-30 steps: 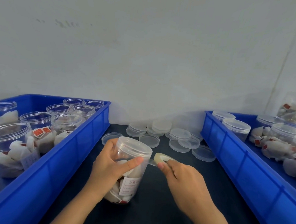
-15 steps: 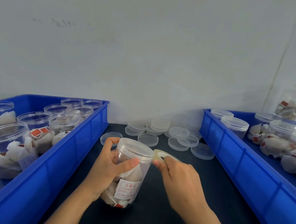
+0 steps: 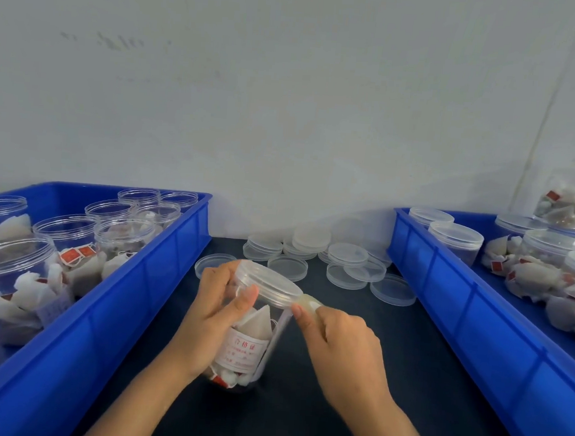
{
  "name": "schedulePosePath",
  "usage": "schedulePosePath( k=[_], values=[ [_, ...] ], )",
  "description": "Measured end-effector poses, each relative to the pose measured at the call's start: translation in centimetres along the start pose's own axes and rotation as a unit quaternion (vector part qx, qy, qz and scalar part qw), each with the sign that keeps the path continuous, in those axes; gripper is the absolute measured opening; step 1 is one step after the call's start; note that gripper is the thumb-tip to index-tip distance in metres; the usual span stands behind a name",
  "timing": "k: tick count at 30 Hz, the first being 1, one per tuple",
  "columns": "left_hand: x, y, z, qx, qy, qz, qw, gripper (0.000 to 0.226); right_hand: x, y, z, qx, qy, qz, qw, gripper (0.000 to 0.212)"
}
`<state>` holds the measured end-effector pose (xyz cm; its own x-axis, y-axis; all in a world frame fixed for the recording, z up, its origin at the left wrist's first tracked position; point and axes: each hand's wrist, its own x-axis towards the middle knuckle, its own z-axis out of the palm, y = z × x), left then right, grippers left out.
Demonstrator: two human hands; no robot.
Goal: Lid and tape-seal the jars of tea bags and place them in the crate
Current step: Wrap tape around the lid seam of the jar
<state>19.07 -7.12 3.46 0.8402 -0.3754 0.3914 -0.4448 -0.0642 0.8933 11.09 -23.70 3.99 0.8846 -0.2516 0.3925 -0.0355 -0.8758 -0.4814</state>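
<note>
A clear lidded jar of tea bags (image 3: 253,345) with a white label stands tilted on the dark table in the middle. My left hand (image 3: 214,315) grips its upper side, thumb pressed just under the lid (image 3: 268,282). My right hand (image 3: 342,344) holds a small roll of clear tape (image 3: 309,302) right against the lid's right edge. The blue crate at the left (image 3: 131,295) holds several open jars of tea bags. The blue crate at the right (image 3: 471,298) holds several lidded jars.
Several loose clear lids (image 3: 330,260) lie scattered on the table behind the jar, between the two crates. One jar (image 3: 568,200) sits stacked high at the far right. A pale wall rises close behind.
The tape roll came up against the lid's right edge. The jar tipped and my left thumb slid up toward the lid.
</note>
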Motion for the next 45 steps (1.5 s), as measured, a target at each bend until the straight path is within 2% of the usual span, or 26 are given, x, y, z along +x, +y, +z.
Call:
schedulePosePath(
  k=[3, 5, 8, 11, 13, 17, 22, 31, 35, 40, 45],
  values=[
    [-0.5, 0.2, 0.8, 0.109, 0.075, 0.019, 0.991, 0.046, -0.1, -0.1, 0.0, 0.018, 0.001, 0.010, 1.000, 0.060],
    [-0.7, 0.5, 1.1, 0.152, 0.086, 0.023, 0.984, 0.050, -0.2, -0.1, 0.1, 0.036, -0.001, 0.008, 0.999, 0.059],
    [-0.6, 1.3, 1.4, 0.160, 0.060, -0.032, 0.985, 0.074, -0.5, -0.1, 0.2, 0.052, 0.002, -0.018, 0.998, 0.054],
    [-0.5, 1.7, 1.6, 0.165, 0.084, -0.070, 0.980, 0.096, -0.7, -0.3, 0.1, 0.030, 0.007, -0.062, 0.998, 0.051],
    [-0.4, 1.5, 1.6, 0.156, 0.103, -0.076, 0.979, 0.100, -0.8, -0.5, 0.0, 0.020, 0.003, -0.081, 0.997, 0.048],
    [-0.1, 0.8, 1.3, 0.110, 0.118, -0.080, 0.984, 0.091, -0.7, -0.5, -0.5, -0.002, -0.011, -0.091, 0.996, 0.048],
    [0.3, 0.2, 0.5, 0.060, 0.099, -0.082, 0.990, 0.091, -0.2, 0.1, -1.7, -0.020, -0.021, -0.075, 0.997, 0.061],
    [0.6, 0.2, -0.1, 0.020, 0.032, -0.085, 0.996, 0.085, 0.8, 1.0, -1.7, -0.031, -0.067, -0.027, 0.997, 0.063],
    [0.5, 0.3, -0.4, 0.001, -0.002, -0.077, 0.997, 0.082, 0.9, 1.1, -1.5, -0.030, -0.072, -0.034, 0.996, 0.079],
    [0.6, 0.4, -0.7, -0.014, -0.053, -0.067, 0.996, 0.097, 0.8, 1.1, -1.5, -0.028, -0.067, -0.021, 0.997, 0.083],
    [0.6, 0.2, -0.8, -0.025, -0.080, -0.051, 0.995, 0.098, 0.5, 1.0, -1.2, -0.022, -0.070, -0.015, 0.997, 0.087]
  ],
)
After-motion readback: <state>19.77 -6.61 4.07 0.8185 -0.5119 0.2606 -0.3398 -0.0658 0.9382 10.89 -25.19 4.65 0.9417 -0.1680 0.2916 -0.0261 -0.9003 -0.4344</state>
